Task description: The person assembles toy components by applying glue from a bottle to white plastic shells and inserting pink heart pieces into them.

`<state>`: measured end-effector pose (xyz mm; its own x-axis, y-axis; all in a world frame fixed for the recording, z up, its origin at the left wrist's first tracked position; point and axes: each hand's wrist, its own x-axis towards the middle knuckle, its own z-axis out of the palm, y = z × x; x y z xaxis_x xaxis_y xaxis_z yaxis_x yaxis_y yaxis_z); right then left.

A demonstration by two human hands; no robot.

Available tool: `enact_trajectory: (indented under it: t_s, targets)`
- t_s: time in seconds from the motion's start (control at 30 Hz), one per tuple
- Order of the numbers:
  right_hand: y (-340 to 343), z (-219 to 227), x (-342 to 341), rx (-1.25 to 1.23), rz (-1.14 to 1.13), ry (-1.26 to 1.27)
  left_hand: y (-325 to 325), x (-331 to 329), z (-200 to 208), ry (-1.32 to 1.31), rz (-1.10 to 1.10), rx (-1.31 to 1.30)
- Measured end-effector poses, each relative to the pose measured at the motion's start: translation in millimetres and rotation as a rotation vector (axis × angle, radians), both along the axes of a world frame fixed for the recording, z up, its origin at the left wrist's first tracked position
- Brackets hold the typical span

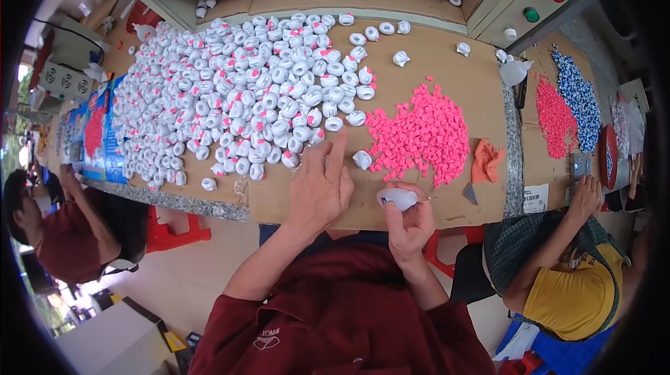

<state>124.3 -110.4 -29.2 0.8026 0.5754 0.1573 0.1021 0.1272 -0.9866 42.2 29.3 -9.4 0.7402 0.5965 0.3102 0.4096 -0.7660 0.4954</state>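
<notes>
In my right hand (410, 225) is a small translucent white squeeze bottle (399, 198), with a thin needle tip pointing right. The fingers wrap round its body near the front edge of the table. My left hand (321, 186) reaches over the cardboard with its index finger stretched out and holds nothing that I can see. Its fingertips lie by the near right edge of a wide heap of white ring-shaped pieces (237, 89), many with pink parts on them. A heap of small pink pieces (426, 134) lies beyond my right hand. One loose white piece (362, 159) sits between the hands.
An orange cloth (487, 161) and a grey triangular blade-like piece (470, 194) lie at the right. Behind stands a metal housing with red and green buttons (532, 14), white pieces inside. Co-workers sit on both sides; pink and blue heaps (578, 99) lie on the right-hand table.
</notes>
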Motion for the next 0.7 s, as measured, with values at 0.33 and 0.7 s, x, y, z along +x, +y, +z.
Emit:
enact_trajectory:
  t_s: [0.33, 0.7]
  targets:
    - [-0.3, -1.6, 3.8, 0.026, 0.075, -0.045, -2.5, -24.1, 23.2, -0.677, 0.184, -1.044]
    - [-16.4, 29.1, -5.0, -0.106, 0.107, -0.185, -19.2, -52.7, 37.9, -0.607, -0.06, -1.993]
